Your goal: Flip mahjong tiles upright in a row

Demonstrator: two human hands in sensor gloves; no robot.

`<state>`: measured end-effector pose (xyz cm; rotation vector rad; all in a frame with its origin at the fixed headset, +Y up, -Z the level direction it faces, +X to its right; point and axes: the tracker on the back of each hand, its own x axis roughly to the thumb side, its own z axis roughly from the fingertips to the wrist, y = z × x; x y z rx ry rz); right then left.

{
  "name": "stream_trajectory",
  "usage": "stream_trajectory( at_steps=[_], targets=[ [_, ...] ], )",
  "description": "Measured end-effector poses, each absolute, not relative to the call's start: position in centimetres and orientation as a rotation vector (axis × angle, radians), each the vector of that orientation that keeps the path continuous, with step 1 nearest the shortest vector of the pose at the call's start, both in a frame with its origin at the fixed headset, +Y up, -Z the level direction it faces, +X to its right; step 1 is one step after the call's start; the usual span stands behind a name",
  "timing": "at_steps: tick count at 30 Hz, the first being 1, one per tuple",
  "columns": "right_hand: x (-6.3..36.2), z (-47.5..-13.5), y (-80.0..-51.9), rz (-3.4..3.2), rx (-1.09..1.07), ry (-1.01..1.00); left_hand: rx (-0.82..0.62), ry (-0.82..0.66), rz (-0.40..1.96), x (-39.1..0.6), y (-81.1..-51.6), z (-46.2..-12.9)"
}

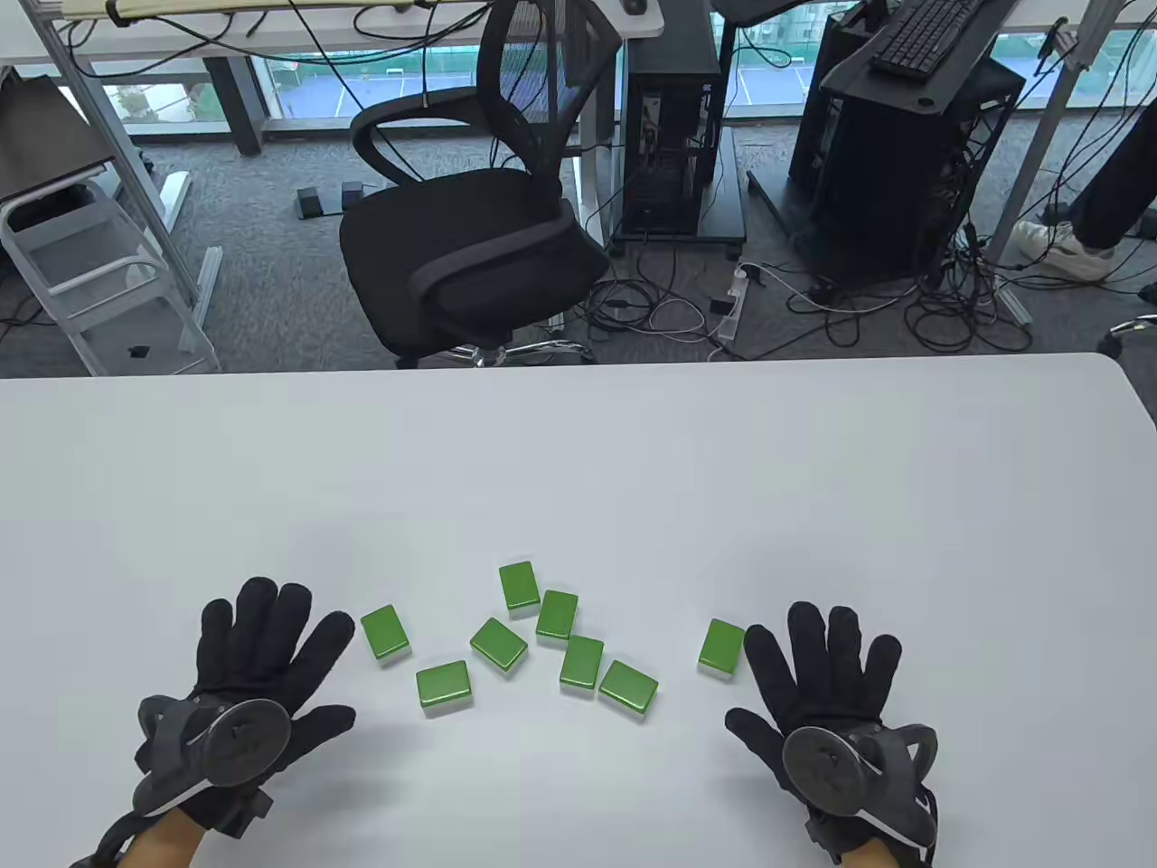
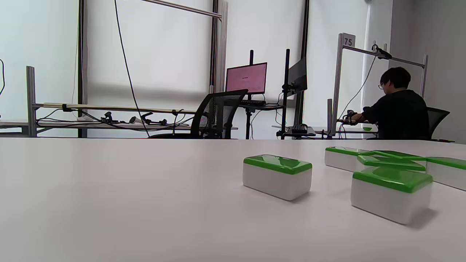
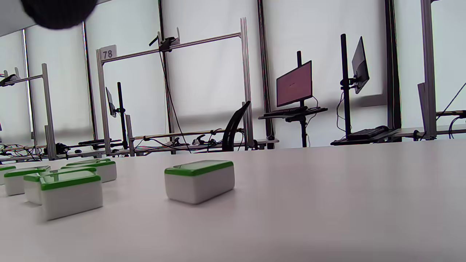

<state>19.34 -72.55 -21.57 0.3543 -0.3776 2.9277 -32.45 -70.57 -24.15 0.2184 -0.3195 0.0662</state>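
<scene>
Table view shows both hands, left hand [image 1: 249, 687] and right hand [image 1: 827, 714], spread flat holding nothing; tiles [image 1: 578, 665] huddled at lower centre could topple neighbours when flipped

We find the white table [image 1: 578, 452] bare from its far edge down to the tiles [image 1: 520, 584]. The eight tiles lie flat in a loose arc between our left hand [image 1: 249, 687] and right hand [image 1: 836, 714], which rest spread and palm-down at either end. The middle five crowd together, some touching, so fingers find little room there. The leftmost tile [image 1: 386, 634], its neighbour [image 1: 443, 686] and the rightmost tile [image 1: 721, 647] stand apart, with gaps on all sides.
</scene>
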Motion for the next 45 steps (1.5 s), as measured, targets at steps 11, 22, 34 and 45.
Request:
stream_trajectory(
  at_steps=[11, 22, 34, 45],
  targets=[
    [18.9, -21.4, -72.4, 2.947, 0.388, -0.406, 0.206, -0.337, 0.064, -32.3, -70.7, -24.1],
    [19.2, -21.5, -72.4, 2.941, 0.370, -0.410, 0.168, -0.362, 0.052, -32.1, -71.0, -24.3],
    [19.1, -21.5, -72.6, 2.938, 0.399, -0.397, 0.124, -0.365, 0.034, -32.0, -71.3, -24.4],
    [19.2, -21.4, -72.5, 2.913, 0.410, -0.406, 0.120, -0.370, 0.025, -30.8, -70.3, -25.2]
  ],
)
